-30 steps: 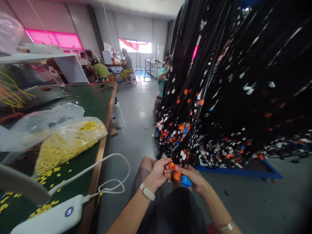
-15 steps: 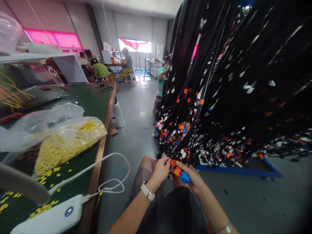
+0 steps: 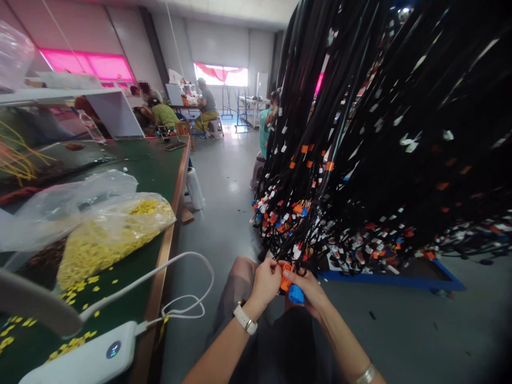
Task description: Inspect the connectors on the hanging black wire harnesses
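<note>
A big bundle of black cables (image 3: 360, 138) with orange, blue and white plug ends hangs on the right. Low in the middle, my left hand (image 3: 266, 280) and my right hand (image 3: 310, 290) meet over my lap. My left hand's fingers are pinched on an orange connector (image 3: 285, 281) at a cable end. My right hand is closed around a blue connector (image 3: 296, 294) just below it. Both connectors touch each other between my hands. A white watch sits on my left wrist and a bracelet on my right wrist.
A green worktable (image 3: 152, 170) runs along the left with a clear bag of yellow parts (image 3: 108, 229), a white power bank (image 3: 86, 360) and its white cord (image 3: 176, 266). A blue rack base (image 3: 404, 280) lies under the cables. Other people sit working at the back.
Both hands with the connectors have shifted slightly up and left toward the cable bundle. The orange piece is now more covered by my fingers.
</note>
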A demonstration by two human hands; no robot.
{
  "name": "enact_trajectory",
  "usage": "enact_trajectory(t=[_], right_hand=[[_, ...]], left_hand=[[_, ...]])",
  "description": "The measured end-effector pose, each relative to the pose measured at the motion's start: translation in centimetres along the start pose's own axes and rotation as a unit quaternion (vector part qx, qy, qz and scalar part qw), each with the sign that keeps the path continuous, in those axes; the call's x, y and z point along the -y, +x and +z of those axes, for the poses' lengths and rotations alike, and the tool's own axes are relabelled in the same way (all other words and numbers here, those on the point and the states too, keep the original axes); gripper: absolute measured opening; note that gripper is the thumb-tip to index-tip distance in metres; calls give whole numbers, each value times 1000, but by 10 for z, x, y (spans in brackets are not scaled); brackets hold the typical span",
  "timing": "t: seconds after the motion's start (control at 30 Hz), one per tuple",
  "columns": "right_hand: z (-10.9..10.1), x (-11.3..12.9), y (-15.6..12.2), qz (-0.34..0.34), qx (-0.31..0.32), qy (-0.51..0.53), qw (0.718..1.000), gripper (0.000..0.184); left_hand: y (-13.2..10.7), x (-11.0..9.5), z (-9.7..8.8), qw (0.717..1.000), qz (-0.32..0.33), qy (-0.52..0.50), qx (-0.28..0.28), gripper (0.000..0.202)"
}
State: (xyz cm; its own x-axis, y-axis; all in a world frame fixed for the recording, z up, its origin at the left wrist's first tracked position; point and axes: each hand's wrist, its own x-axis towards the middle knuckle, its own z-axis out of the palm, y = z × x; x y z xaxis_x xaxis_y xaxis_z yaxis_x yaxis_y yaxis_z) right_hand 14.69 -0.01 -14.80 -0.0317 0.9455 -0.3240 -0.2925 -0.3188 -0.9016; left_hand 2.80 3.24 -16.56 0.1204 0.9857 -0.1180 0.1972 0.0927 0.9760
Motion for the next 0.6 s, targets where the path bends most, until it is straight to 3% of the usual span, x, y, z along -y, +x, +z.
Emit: enact_trajectory(t=[0.13,0.27,0.43,0.6], right_hand=[[-6,0,-1,-12,5,6,1000,46],[-10,1,-1,-10,13,-35,999,46],[-8,8,-5,-12,1,-46,999,42],[-9,12,-8,-5,8,-72,997,45]], left_hand=[[-2,-3,2,995,-42,-54,71,17],[1,-10,-10,978,-82,-106,161,17],[9,-21,-37,962,-92,-189,174,8],[11,-29,-46,873,-153,-436,157,14]])
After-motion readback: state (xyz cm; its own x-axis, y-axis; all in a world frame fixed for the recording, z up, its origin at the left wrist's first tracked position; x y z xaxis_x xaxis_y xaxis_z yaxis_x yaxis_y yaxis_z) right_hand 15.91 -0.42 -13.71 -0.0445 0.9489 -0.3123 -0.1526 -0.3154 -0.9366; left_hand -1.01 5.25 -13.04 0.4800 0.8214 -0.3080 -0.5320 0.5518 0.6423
